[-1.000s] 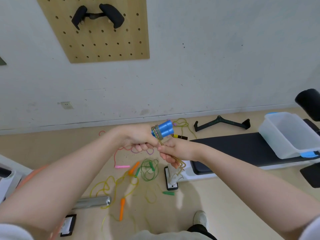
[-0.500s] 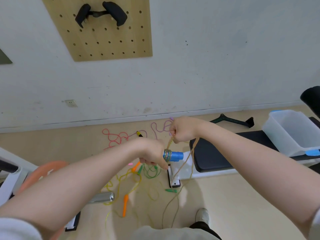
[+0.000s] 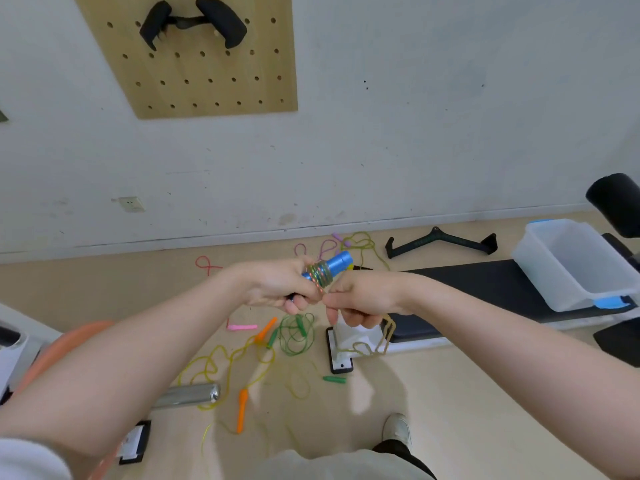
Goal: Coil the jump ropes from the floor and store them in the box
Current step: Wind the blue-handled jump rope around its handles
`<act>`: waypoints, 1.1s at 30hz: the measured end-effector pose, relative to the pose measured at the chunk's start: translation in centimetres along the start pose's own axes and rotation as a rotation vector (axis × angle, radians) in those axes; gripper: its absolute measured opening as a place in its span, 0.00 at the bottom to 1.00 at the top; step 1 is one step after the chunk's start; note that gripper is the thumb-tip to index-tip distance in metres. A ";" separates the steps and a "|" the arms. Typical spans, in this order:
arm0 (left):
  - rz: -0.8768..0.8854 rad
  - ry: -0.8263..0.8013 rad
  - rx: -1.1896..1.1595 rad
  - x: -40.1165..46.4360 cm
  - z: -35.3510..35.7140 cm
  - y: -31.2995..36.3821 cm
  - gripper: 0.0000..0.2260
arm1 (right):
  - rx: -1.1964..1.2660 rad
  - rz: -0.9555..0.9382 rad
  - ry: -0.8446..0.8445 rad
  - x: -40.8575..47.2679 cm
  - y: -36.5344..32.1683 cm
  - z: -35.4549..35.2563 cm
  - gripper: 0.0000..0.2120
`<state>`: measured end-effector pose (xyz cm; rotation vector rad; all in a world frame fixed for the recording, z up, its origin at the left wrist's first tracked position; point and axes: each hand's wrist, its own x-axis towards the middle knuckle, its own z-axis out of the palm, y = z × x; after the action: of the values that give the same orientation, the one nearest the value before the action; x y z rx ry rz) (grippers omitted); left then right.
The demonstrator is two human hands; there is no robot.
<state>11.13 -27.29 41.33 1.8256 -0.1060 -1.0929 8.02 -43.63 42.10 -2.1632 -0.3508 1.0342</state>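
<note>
My left hand (image 3: 277, 287) grips the blue handles (image 3: 337, 265) of a jump rope, with several turns of multicoloured cord (image 3: 320, 275) wound round them. My right hand (image 3: 360, 299) pinches the loose cord just beside the wound part; the rest of it hangs in loops (image 3: 375, 341) below that hand. On the floor lie a yellow rope with orange handles (image 3: 242, 407), a green rope (image 3: 296, 336), a pink rope (image 3: 240, 327) and a purple rope (image 3: 329, 245). The clear plastic box (image 3: 540, 265) stands open on the bench at the right.
A black padded bench (image 3: 485, 285) with a white foot (image 3: 341, 355) runs along the right. A black bar handle (image 3: 440, 239) lies near the wall. A chrome cylinder (image 3: 188, 394) lies on the floor at left. My shoe (image 3: 396, 429) is at the bottom.
My right hand came down from above and behind the handles to just beside them, laying another turn of cord. My left hand lifted the blue handles up and to the right.
</note>
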 end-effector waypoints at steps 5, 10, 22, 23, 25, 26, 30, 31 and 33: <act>0.052 -0.128 0.083 -1.5 0.0 0.8 0.22 | 0.218 -0.083 -0.072 0.5 2.5 0.8 0.19; 0.059 -0.098 0.673 -3.0 2.0 2.3 0.39 | -0.114 -0.052 0.002 0.6 2.8 -0.3 0.14; -0.119 0.063 0.698 0.9 2.2 -2.3 0.10 | -0.615 -0.110 0.157 -0.2 -4.1 -1.6 0.13; -0.102 0.094 0.564 0.9 1.7 -2.5 0.11 | -0.595 -0.115 0.141 -0.5 -4.1 -1.4 0.13; -0.103 0.105 0.326 0.9 0.3 -2.7 0.04 | -0.570 -0.146 0.146 -0.3 -3.7 -0.7 0.13; -0.109 0.077 0.228 0.9 -0.4 -2.6 0.06 | -0.547 -0.164 0.151 -0.1 -3.4 -0.4 0.12; -0.089 -0.031 -0.043 0.3 -1.8 -2.4 0.17 | -0.359 -0.230 0.152 1.1 -2.0 1.2 0.10; -0.057 -0.055 -0.064 0.0 -2.0 -2.5 0.15 | -0.257 -0.248 0.138 1.2 -1.7 1.4 0.10; 0.010 -0.102 -0.087 -0.7 -2.2 -2.5 0.10 | -0.037 -0.265 0.088 1.4 -1.0 1.7 0.12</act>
<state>11.42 -24.11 40.18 1.6903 -0.1257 -1.1666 7.71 -41.44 41.26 -2.1175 -0.6009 0.7878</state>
